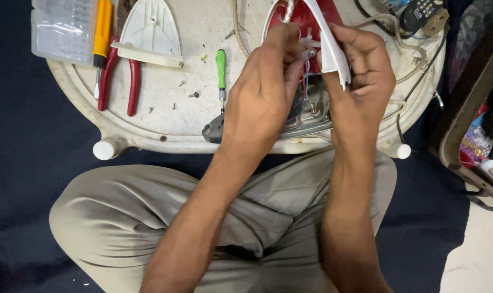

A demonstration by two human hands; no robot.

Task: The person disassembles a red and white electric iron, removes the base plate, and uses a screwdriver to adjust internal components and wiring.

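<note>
Dark navy cloth-covered floor (pixel 24 163) all around. Low, stained white plastic counter (pixel 165 122) with rounded edge, stubby legs at near corners. Brown wooden furniture frame (pixel 463 108) at right edge. Pale bare floor patch (pixel 477 260) bottom right corner. Even, soft light.

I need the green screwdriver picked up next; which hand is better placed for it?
The left hand, probably. The green screwdriver lies just beside it on the white table, while the right hand is farther away and grips the iron's white plastic shell.
</note>
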